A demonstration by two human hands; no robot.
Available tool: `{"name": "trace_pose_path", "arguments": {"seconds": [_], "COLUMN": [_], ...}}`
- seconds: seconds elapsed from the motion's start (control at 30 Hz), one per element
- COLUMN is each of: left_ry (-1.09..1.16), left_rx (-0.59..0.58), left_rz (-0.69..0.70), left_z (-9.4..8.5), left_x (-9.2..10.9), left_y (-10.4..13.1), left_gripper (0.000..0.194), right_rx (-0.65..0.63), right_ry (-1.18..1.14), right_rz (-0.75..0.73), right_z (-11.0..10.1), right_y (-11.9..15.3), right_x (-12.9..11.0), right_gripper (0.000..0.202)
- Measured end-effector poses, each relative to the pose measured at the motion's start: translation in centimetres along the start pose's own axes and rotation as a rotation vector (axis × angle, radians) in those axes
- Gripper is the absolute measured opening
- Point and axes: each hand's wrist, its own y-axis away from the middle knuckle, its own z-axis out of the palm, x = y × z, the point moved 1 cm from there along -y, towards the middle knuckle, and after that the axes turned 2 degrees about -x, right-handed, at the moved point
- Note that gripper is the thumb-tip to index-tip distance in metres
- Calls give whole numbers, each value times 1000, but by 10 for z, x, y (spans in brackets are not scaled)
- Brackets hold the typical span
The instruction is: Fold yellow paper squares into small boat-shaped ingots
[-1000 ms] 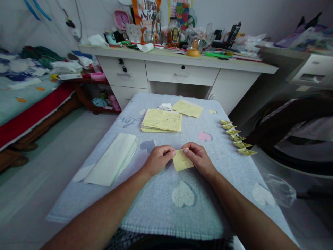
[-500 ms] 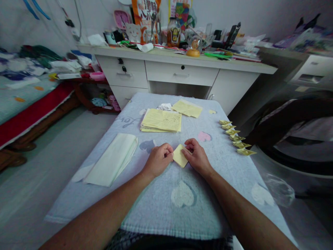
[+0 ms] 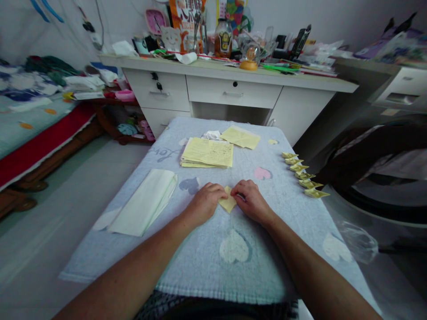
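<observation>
A small folded piece of yellow paper (image 3: pixel 228 204) lies on the cloth-covered table (image 3: pixel 200 266) in front of me, one corner pointing towards me. My left hand (image 3: pixel 209 200) grips its left side, fingers bent and pressed together over the upper edge. From the right, my right hand (image 3: pixel 250 198) pinches the other side between thumb and fingers. Both sets of fingertips cover part of the paper, so its upper folds are partly hidden. Beyond my hands sits a stack of yellow paper sheets (image 3: pixel 207 152) with writing on them.
Several folded yellow paper boats (image 3: pixel 305 174) stand in a row along the table's right edge. A folded pale sheet (image 3: pixel 145 202) lies at the left. Another yellow sheet (image 3: pixel 242 137) and a crumpled white tissue (image 3: pixel 212 135) are at the back, before a cluttered white desk (image 3: pixel 233 92).
Both hands have drawn closer over the paper, and the left fingers now reach across its upper edge. The paper shows less and lies lower against the table. The view has shifted slightly.
</observation>
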Motion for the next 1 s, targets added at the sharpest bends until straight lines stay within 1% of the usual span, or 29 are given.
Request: {"name": "trace_pose_path", "arguments": {"seconds": [0.07,0.17,0.23,0.3,0.43,0.53,0.7,0.83,1.0], "left_ry": [26,42,57,67,87,91,72,67,59], "left_rx": [-29,-28,-36,-51,-66,-63,-26,-6,17], "left_rz": [49,74,88,95,87,80,55,50,28], "left_z": [2,2,0,-3,-8,-7,-4,-3,-2], "left_x": [-4,-9,-11,-11,-10,-10,-12,-13,-13], "left_y": [-1,0,1,3,4,3,1,0,0], "left_gripper": [27,28,33,36,28,20,6,8,8], "right_rx": [-67,-160,-196,-204,-185,-157,-86,-49,-35], "right_ry": [-52,-69,-62,-55,-43,-47,-62,-6,22], "right_rz": [-51,-105,-129,-133,-113,-106,-92,-59,-27], "right_z": [-5,-9,-11,-11,-9,-8,-5,-1,2], "right_y": [3,7,8,9,8,6,5,5,3], "right_x": [-3,-6,-8,-8,-8,-8,-9,-4,2], "right_gripper": [17,27,32,31,19,11,11,13,3]}}
